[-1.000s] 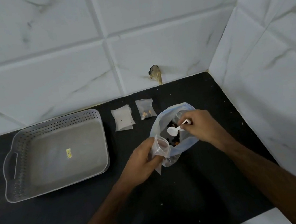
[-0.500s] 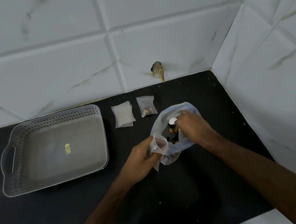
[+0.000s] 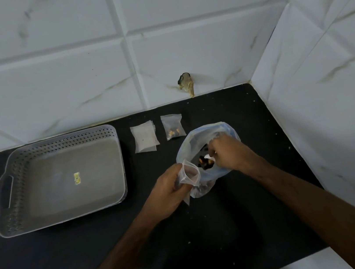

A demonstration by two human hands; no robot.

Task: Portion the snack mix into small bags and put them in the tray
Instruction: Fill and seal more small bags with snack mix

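While the left hand (image 3: 168, 188) pinched a small clear bag (image 3: 190, 174) open by its rim, the crinkled, bluish plastic bag of snack mix (image 3: 206, 150) stood just beside it, its mouth gaping. Inside that big bag the right hand (image 3: 227, 152) curled round a white spoon (image 3: 209, 157), whose handle was hidden by the fingers; dark and orange pieces showed under its bowl. Behind the big bag lay a flat zip bag with some mix (image 3: 172, 126), and beside that a stack of flat, frosted bags (image 3: 145, 139). Well to the left of the big bag sat the grey rectangular tray (image 3: 17, 181), its walls perforated, with a small yellow sticker (image 3: 77, 178) too blurred to read. All rested on a black counter (image 3: 209, 233).
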